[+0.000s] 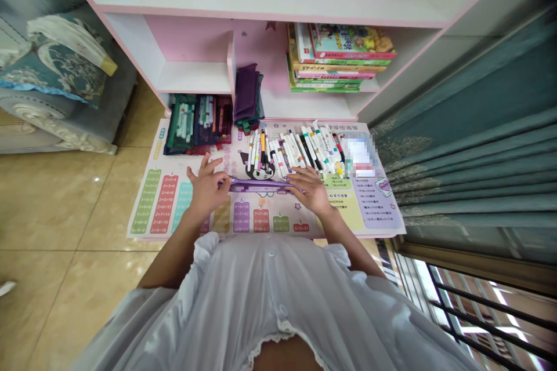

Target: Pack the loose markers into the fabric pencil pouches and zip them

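A narrow purple pouch (259,187) is stretched between my two hands, seen nearly edge-on above the desk mat. My left hand (205,182) pinches its left end between thumb and index finger, the other fingers spread. At the right end, my right hand (310,188) grips it, fingers curled over. Just beyond lies a long row of loose markers (300,151), mostly white with coloured ends. To the left, green, blue and red mesh pouches (180,127) lie with markers inside. A stack of folded dark purple and green pouches (247,93) leans at the shelf divider.
The printed desk mat (261,220) carries multiplication tables. Behind it rises a pink and white shelf unit (270,0) with stacked books (343,58). A blurred-out item (360,156) lies right of the markers. Teal curtains (470,145) hang on the right, a sofa (47,69) stands left.
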